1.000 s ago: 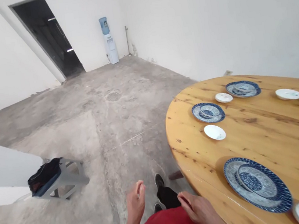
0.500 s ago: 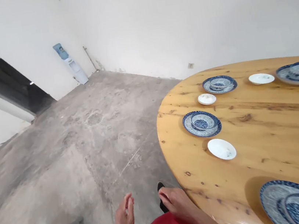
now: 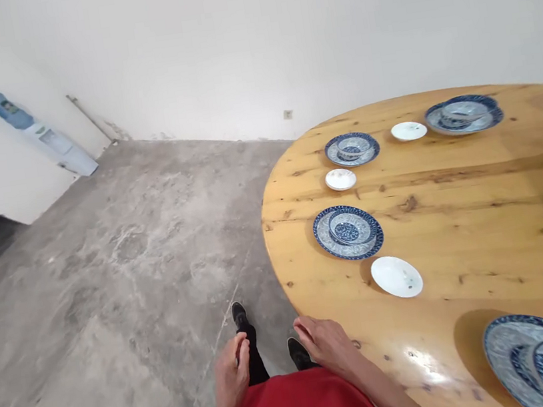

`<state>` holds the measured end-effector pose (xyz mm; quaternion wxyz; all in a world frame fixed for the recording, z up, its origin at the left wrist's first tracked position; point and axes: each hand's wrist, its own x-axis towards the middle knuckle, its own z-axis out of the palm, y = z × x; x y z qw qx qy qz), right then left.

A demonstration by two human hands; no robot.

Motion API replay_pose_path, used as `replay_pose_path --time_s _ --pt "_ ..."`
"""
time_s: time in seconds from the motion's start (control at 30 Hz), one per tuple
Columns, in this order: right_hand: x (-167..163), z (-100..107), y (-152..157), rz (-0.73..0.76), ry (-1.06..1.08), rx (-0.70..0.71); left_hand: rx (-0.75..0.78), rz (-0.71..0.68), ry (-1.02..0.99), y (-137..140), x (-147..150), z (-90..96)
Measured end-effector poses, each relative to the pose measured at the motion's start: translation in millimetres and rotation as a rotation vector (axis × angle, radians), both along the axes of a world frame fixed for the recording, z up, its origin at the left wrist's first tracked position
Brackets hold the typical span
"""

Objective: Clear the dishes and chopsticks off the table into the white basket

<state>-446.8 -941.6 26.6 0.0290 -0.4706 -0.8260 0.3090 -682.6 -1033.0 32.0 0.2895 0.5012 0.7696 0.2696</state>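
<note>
A white dish is being carried by the desk, ahead and to the right of the right hand; the left hand is being held farther off, over the floor. No clear long axis is being shown by the dish: a shallow, smooth round is being formed, with small marks on its surface. Both hands are being held loosely curled, with nothing seen in either; whether thumb and fingertips are meeting cannot be told. Just beyond the dish, a blue-patterned plate is being topped by a matching bowl; nearer, at the right, a second plate is being cut off by the frame. Glossy, knotted wood is being shown by the round-edged desk, and rough, stained grey by the floor.
</note>
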Motion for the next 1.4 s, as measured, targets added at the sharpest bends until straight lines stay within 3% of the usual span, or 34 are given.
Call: replay_pose_path --time_s 0.1,0.23,0.47,0.6,0.7,0.87,1.0,1.1,1.2,1.4 --pt "-24 -5 8 -0.119 0.017 -0.022 0.046 -0.087 -0.026 48 -31 -1.6" --pt "-81 6 35 -0.171 0.044 -0.049 0.055 -0.161 -0.054 102 -86 -7.8" --pt "-189 34 111 -0.197 0.014 -0.017 0.003 -0.125 -0.047 180 -209 -15.3" --pt "-215 37 139 -0.253 0.000 -0.014 -0.010 -0.145 -0.001 232 -245 -8.5" --pt "-218 33 152 -0.343 0.010 -0.026 -0.009 -0.256 -0.011 279 -237 1.1" --pt "-215 19 183 -0.468 0.022 -0.056 0.035 -0.523 -0.110 357 -181 11.3" --pt "-211 3 229 -0.520 0.064 -0.093 0.065 -0.700 -0.145 413 -139 13.6" --pt "-204 -4 272 -0.572 0.104 -0.098 0.069 -0.818 -0.123 451 -123 14.2" --pt "-191 -5 313 -0.646 0.155 -0.069 0.037 -0.881 -0.106 491 -119 14.1" --pt "-150 1 375 -0.789 0.157 -0.050 0.015 -0.869 -0.033 567 -101 17.7"
